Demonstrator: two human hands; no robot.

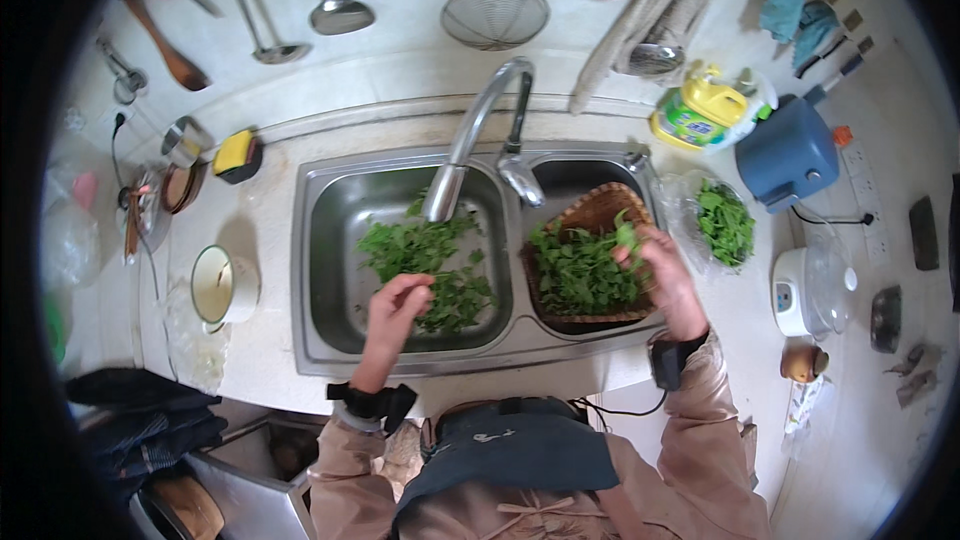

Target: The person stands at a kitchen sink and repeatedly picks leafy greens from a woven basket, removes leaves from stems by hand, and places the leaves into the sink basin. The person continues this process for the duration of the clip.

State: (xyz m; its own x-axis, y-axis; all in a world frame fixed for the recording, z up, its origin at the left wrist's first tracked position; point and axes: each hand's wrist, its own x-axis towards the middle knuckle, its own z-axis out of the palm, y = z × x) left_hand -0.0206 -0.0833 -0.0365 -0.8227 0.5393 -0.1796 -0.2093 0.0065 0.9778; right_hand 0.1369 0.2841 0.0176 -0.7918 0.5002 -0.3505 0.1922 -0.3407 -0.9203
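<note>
Leafy green stems (pixel 409 247) lie loosely in the left basin (pixel 341 202) of a double stainless steel sink. Over the near part of these greens is my left hand (pixel 397 307), thumb and fingers drawn together; whether a stem is between them I cannot tell. In the right basin (pixel 551 176) a brown woven basket (pixel 611 202) sits tilted, with a heap of similar greens (pixel 581 270) in it. My right hand (pixel 664 270), at the basket's right side, pinches a leafy sprig (pixel 626 236) above the heap.
A chrome faucet (pixel 480 120) arches over the left basin. Right of the sink are a plastic bag of greens (pixel 724 221), a yellow detergent jug (pixel 697 112) and a blue appliance (pixel 787 154). An enamel mug (pixel 225 285) stands left. Ladles and strainers (pixel 495 15) hang behind.
</note>
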